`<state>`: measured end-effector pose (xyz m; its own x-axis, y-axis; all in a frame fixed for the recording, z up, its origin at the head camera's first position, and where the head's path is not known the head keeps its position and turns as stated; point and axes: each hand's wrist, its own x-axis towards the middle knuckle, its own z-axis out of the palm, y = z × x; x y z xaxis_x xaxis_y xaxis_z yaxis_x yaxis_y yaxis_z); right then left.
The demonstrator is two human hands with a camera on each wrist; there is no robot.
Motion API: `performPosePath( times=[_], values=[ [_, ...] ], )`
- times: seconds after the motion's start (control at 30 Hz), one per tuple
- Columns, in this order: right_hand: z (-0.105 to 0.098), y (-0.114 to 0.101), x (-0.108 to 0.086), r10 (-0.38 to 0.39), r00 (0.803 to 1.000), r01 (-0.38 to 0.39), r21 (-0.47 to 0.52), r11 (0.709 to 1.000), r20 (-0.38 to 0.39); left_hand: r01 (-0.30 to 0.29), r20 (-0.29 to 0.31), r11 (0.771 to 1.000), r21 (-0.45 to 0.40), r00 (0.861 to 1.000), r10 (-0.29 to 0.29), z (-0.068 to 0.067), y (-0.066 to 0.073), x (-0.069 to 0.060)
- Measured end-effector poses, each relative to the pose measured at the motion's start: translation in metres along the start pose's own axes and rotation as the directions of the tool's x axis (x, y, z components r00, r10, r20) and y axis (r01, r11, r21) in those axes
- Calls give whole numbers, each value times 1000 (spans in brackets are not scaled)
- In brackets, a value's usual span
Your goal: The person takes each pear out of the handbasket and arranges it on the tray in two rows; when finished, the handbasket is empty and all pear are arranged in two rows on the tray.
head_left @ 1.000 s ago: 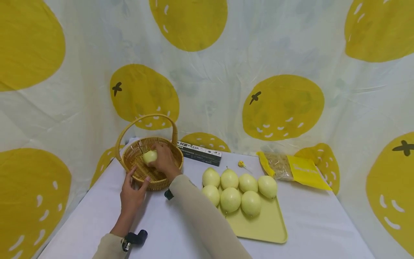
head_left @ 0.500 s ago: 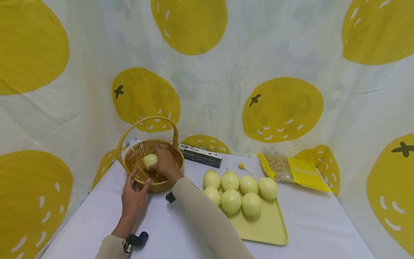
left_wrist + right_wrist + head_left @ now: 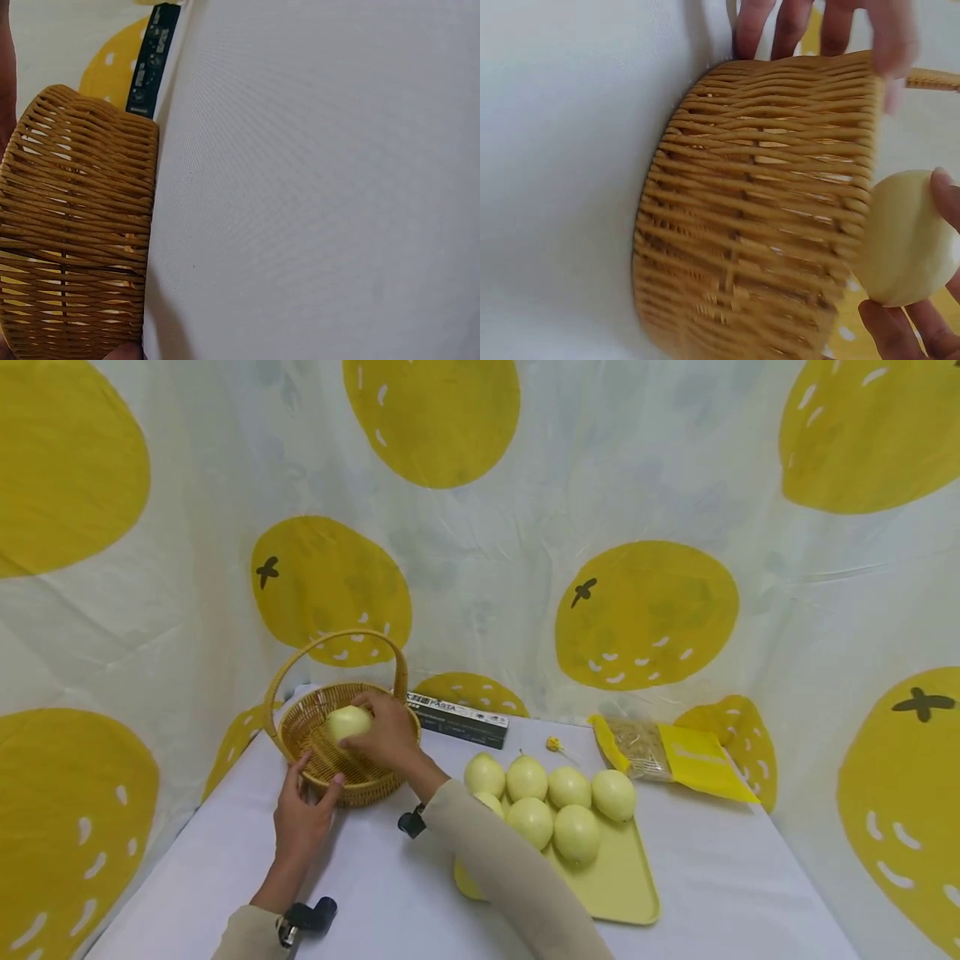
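Note:
A pale yellow-green pear (image 3: 349, 723) is held by my right hand (image 3: 390, 735) over the wicker basket (image 3: 375, 792). In the right wrist view the pear (image 3: 906, 238) sits above the basket's rim, with fingers on opposite sides of it. My left hand (image 3: 302, 818) holds the near left side of the basket. The right wrist view shows several of its fingers on the outer wall and one hooked over the rim. Only slivers of that hand show in the left wrist view, beside the woven wall (image 3: 79, 225). Bare weave shows on the basket's floor.
A yellow tray (image 3: 611, 885) bearing several pears (image 3: 576, 833) lies to the right, partly behind my right sleeve. Behind stand a dark pasta box (image 3: 465, 724), a small yellow ball on a stick (image 3: 553, 743) and a yellow bag of dry noodles (image 3: 675, 756). A tall handle (image 3: 330, 639) arches over the basket.
My right hand has lifted the pear a little from low inside the basket. The left hand stays at the basket's side, and the basket has kept its place.

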<state>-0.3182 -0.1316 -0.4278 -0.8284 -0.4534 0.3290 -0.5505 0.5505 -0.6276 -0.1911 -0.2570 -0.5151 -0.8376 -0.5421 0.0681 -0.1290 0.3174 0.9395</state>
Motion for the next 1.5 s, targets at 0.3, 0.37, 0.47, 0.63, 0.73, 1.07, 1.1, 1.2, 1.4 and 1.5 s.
performPosePath(
  times=[0.3,0.37,0.47,0.63,0.73,1.07,1.1,1.2,1.4,1.5],
  values=[
    [-43,7,-30,0,999,6,166,986,-38,9,1,1000,-5,1000,-9,-3,3,-1],
    [-54,11,-38,4,999,6,198,980,-46,9,2,1000,-2,1000,-9,-3,3,-1],
    [-71,18,-52,3,999,8,239,971,-48,15,2,1000,10,1000,-15,-2,3,-2],
    [-96,34,-75,24,998,-9,273,962,-55,31,-4,999,26,1000,-30,-2,5,-3],
    [-111,44,-88,44,996,-22,281,959,-73,31,-6,999,22,1000,-31,-2,6,-4],
    [-161,75,-137,156,975,-106,286,952,-158,27,-5,999,23,1000,-27,-1,7,-4],
    [-166,79,-142,171,972,-121,279,953,-162,31,-3,999,22,1000,-31,-1,7,-4],
    [-182,90,-157,206,962,-160,248,956,-177,40,3,999,16,999,-40,-1,7,-5],
    [-209,115,-191,289,935,-248,203,947,-204,39,10,999,9,999,-39,-1,6,-4],
    [-222,128,-209,359,906,-331,155,931,-223,32,11,999,14,999,-33,-1,5,-4]
  ],
)
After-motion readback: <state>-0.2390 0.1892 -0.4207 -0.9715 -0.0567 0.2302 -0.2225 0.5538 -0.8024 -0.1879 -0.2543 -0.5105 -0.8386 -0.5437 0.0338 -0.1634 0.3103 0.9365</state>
